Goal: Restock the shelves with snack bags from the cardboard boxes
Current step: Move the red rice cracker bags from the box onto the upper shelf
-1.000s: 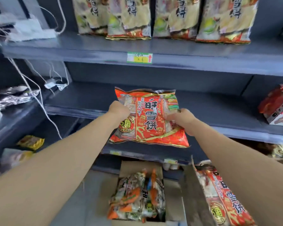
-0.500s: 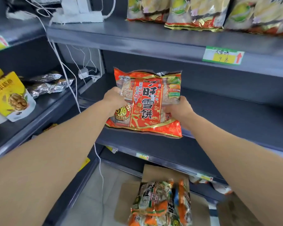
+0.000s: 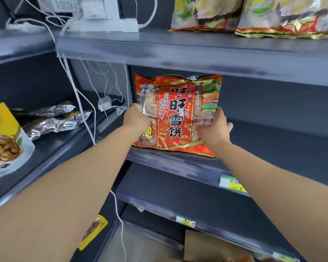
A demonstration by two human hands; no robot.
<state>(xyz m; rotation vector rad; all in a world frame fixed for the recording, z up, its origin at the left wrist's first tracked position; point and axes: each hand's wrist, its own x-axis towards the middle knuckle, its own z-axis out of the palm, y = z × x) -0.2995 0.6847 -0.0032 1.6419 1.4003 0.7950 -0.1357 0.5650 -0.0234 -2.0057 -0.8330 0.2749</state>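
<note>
A red snack bag (image 3: pixel 176 114) with gold trim and large Chinese characters stands upright at the left end of the dark middle shelf (image 3: pixel 273 144), its bottom edge resting near the shelf's front lip. My left hand (image 3: pixel 136 120) grips its left side and my right hand (image 3: pixel 214 125) grips its right side. A corner of a cardboard box (image 3: pixel 206 244) shows on the floor at the bottom.
Yellow-green snack bags (image 3: pixel 254 17) line the upper shelf beside a white power strip (image 3: pixel 106 25) with hanging cables (image 3: pixel 78 95). On the left unit lie silver foil bags (image 3: pixel 53 120) and a yellow nut bag (image 3: pixel 4 140). Price tags (image 3: pixel 231 184) mark the shelf edges.
Both hands have carried the red bag up and forward onto the middle shelf, tilting it upright. The view has moved closer and left, and the boxes have slid nearly out of sight.
</note>
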